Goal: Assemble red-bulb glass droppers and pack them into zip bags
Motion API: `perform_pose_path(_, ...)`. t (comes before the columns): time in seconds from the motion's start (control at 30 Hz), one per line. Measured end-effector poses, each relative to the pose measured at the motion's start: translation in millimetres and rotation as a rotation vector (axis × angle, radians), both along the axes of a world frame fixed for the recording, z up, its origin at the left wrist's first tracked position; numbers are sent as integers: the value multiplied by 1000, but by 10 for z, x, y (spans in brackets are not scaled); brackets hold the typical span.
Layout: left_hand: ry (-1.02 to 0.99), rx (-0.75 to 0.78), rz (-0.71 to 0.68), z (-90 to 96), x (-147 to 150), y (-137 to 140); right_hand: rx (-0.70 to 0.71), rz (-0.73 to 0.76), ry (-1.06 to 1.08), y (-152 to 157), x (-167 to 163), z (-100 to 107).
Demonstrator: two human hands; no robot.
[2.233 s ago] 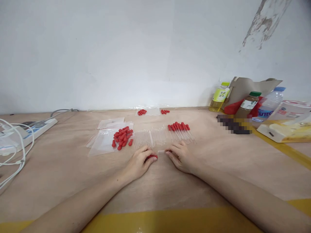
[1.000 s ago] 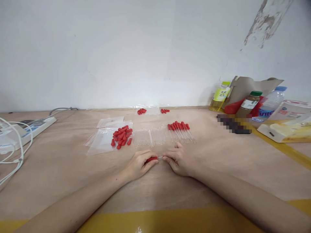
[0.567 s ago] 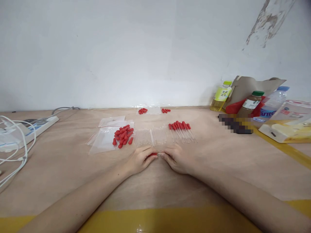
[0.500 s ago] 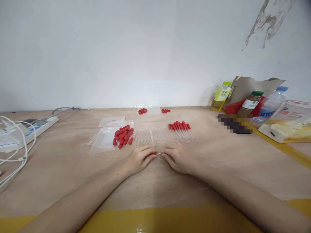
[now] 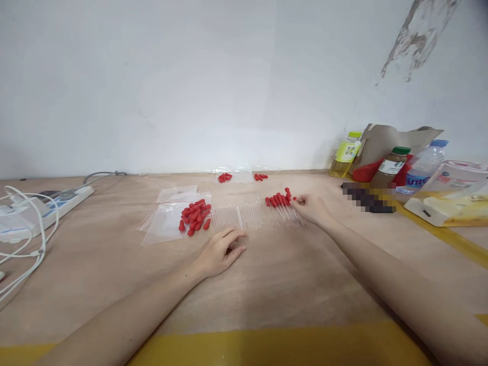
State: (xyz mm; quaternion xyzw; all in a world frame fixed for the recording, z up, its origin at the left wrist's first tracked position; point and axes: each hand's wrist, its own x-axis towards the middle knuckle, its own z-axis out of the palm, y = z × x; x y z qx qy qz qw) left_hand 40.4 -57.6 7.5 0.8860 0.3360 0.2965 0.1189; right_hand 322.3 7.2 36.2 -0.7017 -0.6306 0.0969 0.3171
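Note:
My right hand (image 5: 311,208) is closed in a pinch on a glass dropper with a red rubber bulb (image 5: 287,192), just above the right end of a row of droppers (image 5: 278,201). Part of the dropper is hidden by the fingers. My left hand (image 5: 223,251) rests on the table with its fingers apart and nothing between them. Just beyond it, thin clear glass tubes (image 5: 236,216) lie side by side. A pile of loose red rubber bulbs (image 5: 195,217) sits to the left of the tubes, partly on clear plastic bags (image 5: 162,229).
Two small groups of red bulbs (image 5: 224,177) lie by the wall on clear plastic. Bottles, including a yellow tea bottle (image 5: 345,155), a dark pixelated object (image 5: 368,198) and a food package (image 5: 450,198) stand or lie right. A power strip (image 5: 66,203) and white cables (image 5: 41,234) occupy the left.
My right hand has moved right and away from me, carrying the dropper to the row. My left hand has let go of the bulb and its fingers have parted.

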Motion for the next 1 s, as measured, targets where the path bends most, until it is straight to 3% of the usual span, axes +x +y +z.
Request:
perform_pose_path(0.37, 43, -23, -32, 17, 2, 12, -97, 2, -291, 58, -538, -114)
perform_pose_path(0.73, 54, -35, -40, 5, -3, 32, -95, -43, -319, 142, -613, -163)
perform_pose_path(1.0, 57, -25, -30, -7, 15, 19, -94, -5, -360, 96, -662, -88)
